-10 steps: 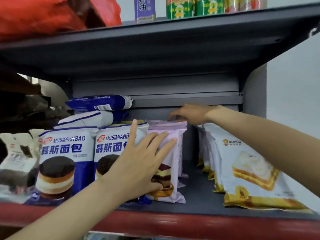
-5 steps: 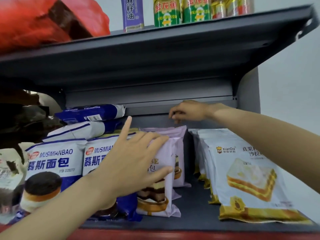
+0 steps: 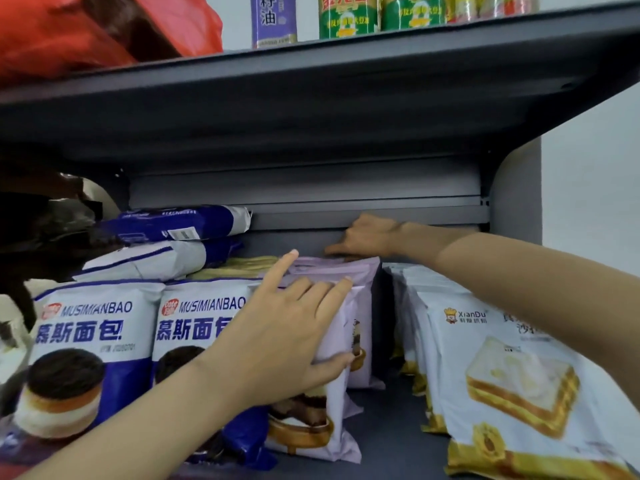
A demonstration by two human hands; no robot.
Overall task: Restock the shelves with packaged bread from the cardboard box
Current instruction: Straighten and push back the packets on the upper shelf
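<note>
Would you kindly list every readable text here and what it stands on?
"MUSIMIANBAO" and "慕斯面包": left blue bread packet.
"MUSIMIANBAO": second blue bread packet.
"XianDu": white sandwich bread packet.
"籽油": purple bottle.
Green cans, barcode label, date print: too blurred.

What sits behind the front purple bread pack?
Behind the front purple bread pack stands another purple pack, its top touched by the right hand. Anything further back is hidden.

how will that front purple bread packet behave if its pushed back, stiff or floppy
Probably floppy: the front purple plastic bread packet is a thin soft pouch that leans on its neighbours rather than standing alone. Likely light for its size, as the left hand steadies it with flat fingers only. It may tip towards the open gap on its right.
</note>
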